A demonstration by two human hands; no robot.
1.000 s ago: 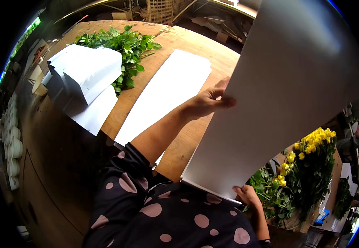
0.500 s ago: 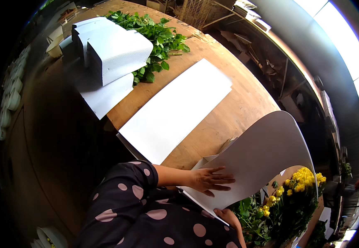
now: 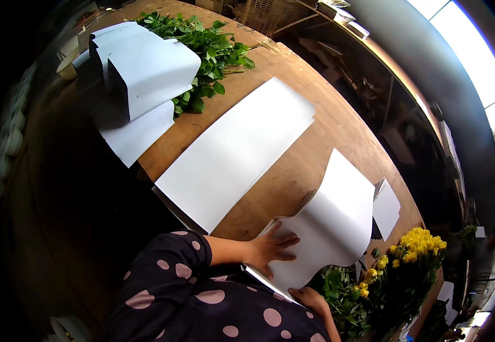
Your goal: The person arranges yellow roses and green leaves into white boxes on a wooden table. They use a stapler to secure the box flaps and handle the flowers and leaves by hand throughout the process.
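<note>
A large white sheet of card lies in front of me, bowed up in a curve along its far right part. My left hand rests on it near its left edge, palm down with the fingers spread. At the sheet's near edge is my right hand, closed on that edge with the thumb on top; its other fingers are hidden. Beyond my left hand, a flat pile of white sheets lies on the wooden table. Yellow flowers with green stems lie to the right of the card.
Folded white corrugated sheets are stacked at the far left, overhanging the table edge. Behind them lie leafy green stems. Smaller white cards sit at the right. A cluttered shelf runs beyond the table.
The sheet's raised far end has come down from a high arch onto the table, uncovering the smaller white cards. My left hand has shifted slightly left on the sheet.
</note>
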